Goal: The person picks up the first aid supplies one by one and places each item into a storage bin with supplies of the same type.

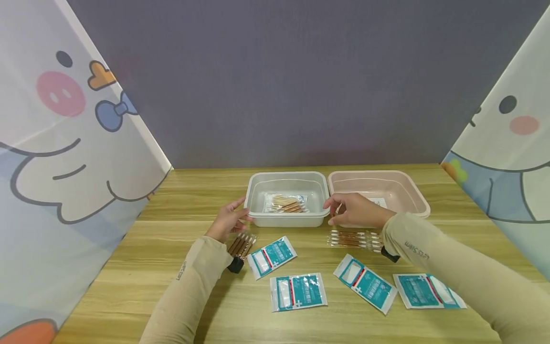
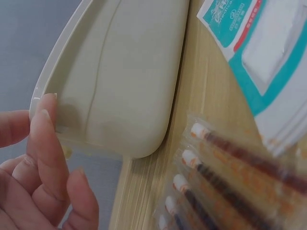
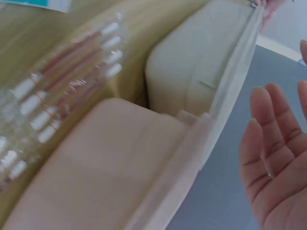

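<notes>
At the white plastic basin (image 1: 285, 220), my left hand (image 1: 227, 220) pinches the rim near the left front corner. Its thumb and a finger lie on either side of that rim in the left wrist view. My right hand (image 1: 358, 210) hovers by the right end of the same basin, over the front of the pink basin (image 1: 410, 191). Loosely bent, its fingers (image 3: 263, 108) hold nothing in the right wrist view. Inside the white basin lie cotton swabs (image 1: 285, 203) in a clear packet. Brown-stemmed swabs (image 1: 242, 244) in clear wrap are under my left wrist.
More wrapped brown swabs (image 1: 350, 239) lie before the pink basin, which has a white packet (image 1: 378, 201) inside. Several teal-and-white dressing packets (image 1: 298, 292) are spread across the front of the wooden table (image 1: 193, 191). A grey panel (image 1: 275, 86) stands behind.
</notes>
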`<control>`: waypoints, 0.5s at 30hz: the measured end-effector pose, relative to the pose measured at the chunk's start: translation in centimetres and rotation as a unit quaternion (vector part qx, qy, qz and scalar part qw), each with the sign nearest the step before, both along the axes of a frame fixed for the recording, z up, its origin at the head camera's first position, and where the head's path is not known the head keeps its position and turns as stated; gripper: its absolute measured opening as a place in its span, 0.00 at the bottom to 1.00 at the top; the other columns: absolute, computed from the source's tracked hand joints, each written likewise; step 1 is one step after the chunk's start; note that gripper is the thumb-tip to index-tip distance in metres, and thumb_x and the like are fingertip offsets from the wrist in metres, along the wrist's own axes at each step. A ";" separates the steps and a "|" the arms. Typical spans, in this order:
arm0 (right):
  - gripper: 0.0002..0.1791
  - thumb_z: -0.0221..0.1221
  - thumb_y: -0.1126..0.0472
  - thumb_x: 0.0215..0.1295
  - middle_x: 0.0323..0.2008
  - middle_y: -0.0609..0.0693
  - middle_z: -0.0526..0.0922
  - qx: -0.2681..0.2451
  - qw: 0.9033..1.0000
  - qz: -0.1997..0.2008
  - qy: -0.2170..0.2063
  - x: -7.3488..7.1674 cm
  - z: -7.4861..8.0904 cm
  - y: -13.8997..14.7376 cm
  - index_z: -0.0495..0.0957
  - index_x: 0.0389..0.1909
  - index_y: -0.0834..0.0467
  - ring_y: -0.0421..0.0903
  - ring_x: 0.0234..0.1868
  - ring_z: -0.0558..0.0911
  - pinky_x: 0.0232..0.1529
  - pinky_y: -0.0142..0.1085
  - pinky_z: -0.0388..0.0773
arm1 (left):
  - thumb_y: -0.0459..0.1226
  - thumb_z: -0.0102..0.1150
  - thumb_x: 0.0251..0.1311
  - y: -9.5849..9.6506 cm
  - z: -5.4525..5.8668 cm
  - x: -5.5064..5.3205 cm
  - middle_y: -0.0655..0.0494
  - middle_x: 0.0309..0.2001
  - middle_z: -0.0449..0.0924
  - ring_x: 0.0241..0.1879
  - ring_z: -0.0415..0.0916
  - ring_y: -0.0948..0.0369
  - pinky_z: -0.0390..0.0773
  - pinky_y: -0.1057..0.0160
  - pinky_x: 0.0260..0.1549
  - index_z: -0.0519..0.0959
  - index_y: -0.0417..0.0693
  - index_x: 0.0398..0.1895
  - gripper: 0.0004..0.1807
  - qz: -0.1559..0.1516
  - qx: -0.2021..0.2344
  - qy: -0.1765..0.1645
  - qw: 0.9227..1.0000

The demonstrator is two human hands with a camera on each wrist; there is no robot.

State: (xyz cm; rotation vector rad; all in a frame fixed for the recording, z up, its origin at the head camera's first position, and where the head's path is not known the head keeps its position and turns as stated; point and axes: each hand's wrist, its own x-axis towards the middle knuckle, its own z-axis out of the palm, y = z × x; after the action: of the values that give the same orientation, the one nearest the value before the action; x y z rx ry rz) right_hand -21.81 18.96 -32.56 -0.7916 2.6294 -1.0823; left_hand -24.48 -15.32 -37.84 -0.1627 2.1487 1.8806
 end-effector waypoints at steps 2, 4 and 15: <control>0.18 0.68 0.66 0.55 0.32 0.52 0.79 -0.001 1.000 0.002 0.008 0.3 -0.6 0.1 0.77 0.45 0.66 0.43 0.32 0.77 0.33 0.35 0.76 | 0.34 0.49 0.70 0.1 0.0 0.0 0.58 0.22 0.81 0.11 0.71 0.68 0.71 0.69 0.18 0.58 0.47 0.73 0.29 0.001 0.001 -0.001 1.000; 0.18 0.68 0.66 0.55 0.32 0.52 0.79 0.000 1.000 0.001 0.011 0.6 -1.0 0.2 0.77 0.46 0.67 0.43 0.32 0.78 0.33 0.35 0.77 | 0.34 0.50 0.70 0.1 0.0 0.0 0.58 0.22 0.81 0.11 0.71 0.68 0.71 0.69 0.18 0.58 0.47 0.73 0.29 0.003 0.001 -0.002 1.000; 0.19 0.67 0.60 0.57 0.37 0.50 0.82 0.093 0.995 -0.029 0.024 1.9 -2.5 1.0 0.79 0.49 0.60 0.50 0.40 0.79 0.42 0.45 0.77 | 0.35 0.50 0.70 0.0 -0.2 0.0 0.57 0.24 0.82 0.12 0.71 0.68 0.72 0.68 0.19 0.58 0.48 0.73 0.29 0.005 -0.001 -0.003 1.000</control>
State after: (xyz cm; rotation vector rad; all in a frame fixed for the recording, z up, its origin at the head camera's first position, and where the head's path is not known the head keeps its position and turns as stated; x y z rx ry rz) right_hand -19.89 19.91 -35.01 -0.7139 2.7600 -0.8253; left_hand -24.51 -15.32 -38.09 -0.1783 2.1501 1.8817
